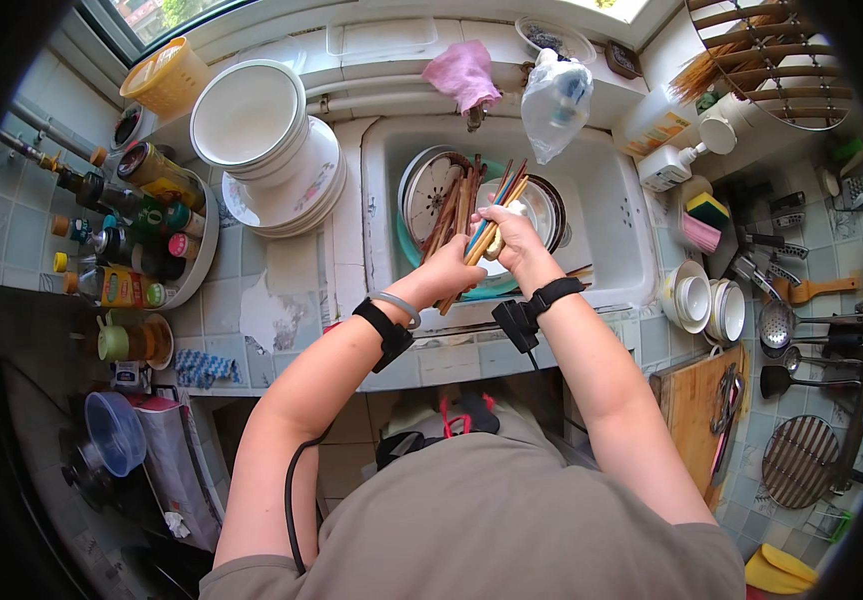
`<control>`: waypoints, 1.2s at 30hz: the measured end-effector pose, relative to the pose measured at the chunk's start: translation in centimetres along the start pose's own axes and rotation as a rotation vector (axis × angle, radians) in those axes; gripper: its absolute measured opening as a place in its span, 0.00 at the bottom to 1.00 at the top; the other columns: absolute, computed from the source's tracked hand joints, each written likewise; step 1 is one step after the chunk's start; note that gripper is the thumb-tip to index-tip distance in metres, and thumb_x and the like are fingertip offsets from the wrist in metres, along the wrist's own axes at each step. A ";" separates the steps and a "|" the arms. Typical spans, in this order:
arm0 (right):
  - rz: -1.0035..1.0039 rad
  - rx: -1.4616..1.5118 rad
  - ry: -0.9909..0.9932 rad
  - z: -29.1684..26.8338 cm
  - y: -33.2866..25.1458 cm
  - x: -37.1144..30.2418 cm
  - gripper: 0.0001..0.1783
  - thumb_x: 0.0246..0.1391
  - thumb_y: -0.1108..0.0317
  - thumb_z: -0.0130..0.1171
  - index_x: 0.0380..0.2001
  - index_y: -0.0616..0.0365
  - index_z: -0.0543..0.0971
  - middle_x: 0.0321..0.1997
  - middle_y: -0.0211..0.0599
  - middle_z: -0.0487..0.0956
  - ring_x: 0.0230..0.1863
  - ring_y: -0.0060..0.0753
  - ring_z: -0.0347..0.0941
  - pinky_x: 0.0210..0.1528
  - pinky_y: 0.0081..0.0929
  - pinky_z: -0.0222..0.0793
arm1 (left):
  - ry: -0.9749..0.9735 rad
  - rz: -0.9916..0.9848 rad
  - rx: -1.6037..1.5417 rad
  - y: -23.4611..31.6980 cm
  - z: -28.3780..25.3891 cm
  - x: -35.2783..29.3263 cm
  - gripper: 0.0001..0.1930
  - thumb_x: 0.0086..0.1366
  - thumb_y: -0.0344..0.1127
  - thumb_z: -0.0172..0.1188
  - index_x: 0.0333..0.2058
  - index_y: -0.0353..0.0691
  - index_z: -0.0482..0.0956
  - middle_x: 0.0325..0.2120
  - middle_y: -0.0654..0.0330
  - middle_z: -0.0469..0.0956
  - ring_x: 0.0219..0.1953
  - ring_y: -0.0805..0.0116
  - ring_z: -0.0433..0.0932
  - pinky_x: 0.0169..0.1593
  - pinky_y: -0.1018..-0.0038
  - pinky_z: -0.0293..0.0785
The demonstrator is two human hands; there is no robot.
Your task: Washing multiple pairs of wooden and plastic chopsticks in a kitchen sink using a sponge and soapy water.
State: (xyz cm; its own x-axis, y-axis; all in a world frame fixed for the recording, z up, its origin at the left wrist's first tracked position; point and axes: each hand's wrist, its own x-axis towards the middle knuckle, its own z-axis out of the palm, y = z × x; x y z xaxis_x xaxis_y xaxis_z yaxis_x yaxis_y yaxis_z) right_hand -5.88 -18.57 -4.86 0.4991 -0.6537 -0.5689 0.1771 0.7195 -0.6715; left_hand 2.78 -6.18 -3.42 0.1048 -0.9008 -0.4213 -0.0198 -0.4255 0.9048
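A bundle of chopsticks [480, 240], mostly tan with a blue one among them, slants across the sink [607, 180] between my hands. Its lower part is in the grip of my left hand [449, 268]. Higher up, the fingers of my right hand [515, 238] close around the same bundle. A pale yellowish thing, perhaps a cloth, shows under the right fingers; its kind is unclear. To the left, more brown chopsticks [458, 205] lean in a green basin [407, 237] beside a patterned round dish [434, 200]. Bowls sit partly hidden behind my right hand.
Stacked white bowls [249, 115] and plates [324, 205] stand left of the sink. A pink cloth [462, 75] and a plastic bag [556, 105] hang over its back edge. Small bowls [690, 298], a cutting board [687, 395] and hanging utensils [814, 345] are at the right.
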 end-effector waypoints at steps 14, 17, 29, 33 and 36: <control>-0.116 -0.269 0.176 2.1 2.9 1.1 0.23 0.46 0.80 0.55 0.45 0.58 0.58 0.30 0.41 0.71 0.26 0.34 0.71 0.26 0.31 0.71 | 0.395 0.157 0.772 -1.5 0.5 -2.0 0.08 0.57 0.31 0.52 0.30 0.31 0.65 0.21 0.43 0.76 0.26 0.46 0.77 0.30 0.57 0.74; -0.130 -0.069 0.298 -0.6 -0.2 3.6 0.14 0.48 0.76 0.56 0.37 0.56 0.65 0.24 0.37 0.70 0.20 0.32 0.69 0.21 0.32 0.69 | 0.314 0.137 0.763 -0.4 0.9 -3.4 0.09 0.54 0.30 0.54 0.31 0.32 0.65 0.22 0.41 0.75 0.26 0.46 0.77 0.31 0.59 0.74; -0.223 -0.207 0.271 1.5 2.1 2.1 0.14 0.55 0.64 0.56 0.39 0.56 0.65 0.27 0.35 0.71 0.23 0.32 0.70 0.28 0.30 0.71 | 0.194 0.080 0.501 -1.4 -0.6 -0.6 0.10 0.56 0.29 0.51 0.36 0.32 0.65 0.17 0.51 0.72 0.20 0.58 0.77 0.23 0.65 0.72; -0.441 -0.325 0.398 1.5 7.3 1.9 0.14 0.53 0.75 0.52 0.42 0.59 0.62 0.27 0.37 0.70 0.21 0.36 0.69 0.25 0.33 0.69 | 0.370 0.213 0.808 -0.6 0.7 -0.6 0.09 0.55 0.27 0.50 0.34 0.31 0.65 0.23 0.45 0.76 0.28 0.47 0.77 0.30 0.58 0.73; -0.088 -0.138 0.340 0.0 3.0 1.8 0.16 0.54 0.75 0.52 0.45 0.60 0.62 0.32 0.40 0.71 0.28 0.33 0.71 0.28 0.33 0.69 | 0.313 0.171 0.897 0.2 1.1 -2.6 0.10 0.55 0.25 0.49 0.37 0.31 0.65 0.25 0.46 0.75 0.30 0.48 0.77 0.32 0.59 0.74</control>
State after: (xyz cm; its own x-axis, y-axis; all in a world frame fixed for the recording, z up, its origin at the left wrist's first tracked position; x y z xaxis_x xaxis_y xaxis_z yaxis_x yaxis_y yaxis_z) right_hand -4.45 -17.58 -7.87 0.1732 -0.7686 -0.6159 0.0796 0.6342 -0.7690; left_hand 1.42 -3.99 -2.20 0.2874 -0.9483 -0.1348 -0.7983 -0.3149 0.5134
